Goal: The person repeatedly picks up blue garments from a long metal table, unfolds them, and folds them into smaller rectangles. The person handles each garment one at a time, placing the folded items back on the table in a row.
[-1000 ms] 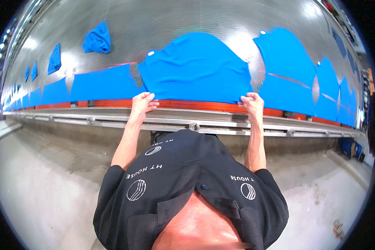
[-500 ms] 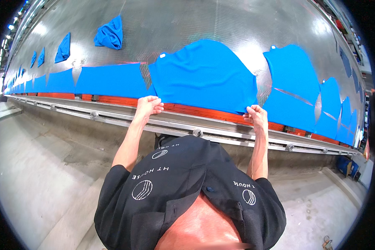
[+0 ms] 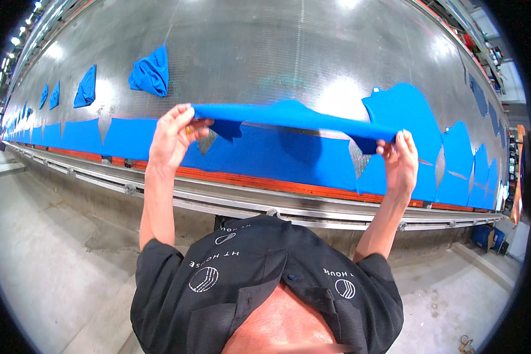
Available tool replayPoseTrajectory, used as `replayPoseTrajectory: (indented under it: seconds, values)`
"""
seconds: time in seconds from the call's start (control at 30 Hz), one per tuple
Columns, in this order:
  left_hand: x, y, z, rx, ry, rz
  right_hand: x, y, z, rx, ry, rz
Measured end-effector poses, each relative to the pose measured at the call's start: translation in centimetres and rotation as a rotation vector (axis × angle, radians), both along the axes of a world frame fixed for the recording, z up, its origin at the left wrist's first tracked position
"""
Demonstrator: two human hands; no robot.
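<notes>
A blue fabric panel (image 3: 295,116) is stretched between my two hands, raised above the table near its front edge. My left hand (image 3: 172,137) pinches its left corner, and my right hand (image 3: 399,159) grips the right corner. Seen nearly edge-on, the panel sags a little in the middle, with dark folds hanging by each hand. Below it another blue fabric piece (image 3: 283,156) lies flat along the table edge, partly in shadow. To the right, a blue piece with a curved top (image 3: 404,106) rests on the table, a small white spot at its corner.
The grey metal table (image 3: 236,53) carries a row of flat blue pieces (image 3: 79,137) leftward and crumpled blue fabric bundles (image 3: 151,72) farther back. An orange strip (image 3: 265,182) and a metal rail (image 3: 230,203) run along the front edge. More blue pieces (image 3: 457,150) lie rightward.
Both hands have risen from the table edge and spread apart, lifting the curved-top panel that lay flat. The flat piece beneath it is now exposed. The view has shifted slightly.
</notes>
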State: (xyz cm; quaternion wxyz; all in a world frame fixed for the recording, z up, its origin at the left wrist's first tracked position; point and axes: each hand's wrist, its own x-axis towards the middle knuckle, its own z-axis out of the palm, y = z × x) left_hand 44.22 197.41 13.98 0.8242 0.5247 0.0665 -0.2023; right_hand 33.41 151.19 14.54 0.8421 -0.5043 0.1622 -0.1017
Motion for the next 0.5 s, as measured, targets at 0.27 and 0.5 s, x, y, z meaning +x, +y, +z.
replayPoseTrajectory:
  seconds: [0.27, 0.5]
  values:
    - [13.9, -3.0, -0.9, 0.189, -0.018, -0.025, 16.5, -2.9, -3.7, -0.045, 0.098, -0.023]
    - [18.3, -4.1, 0.4, 0.018, -0.222, -0.002, 19.3, -5.1, -2.2, -0.106, -0.161, -0.054]
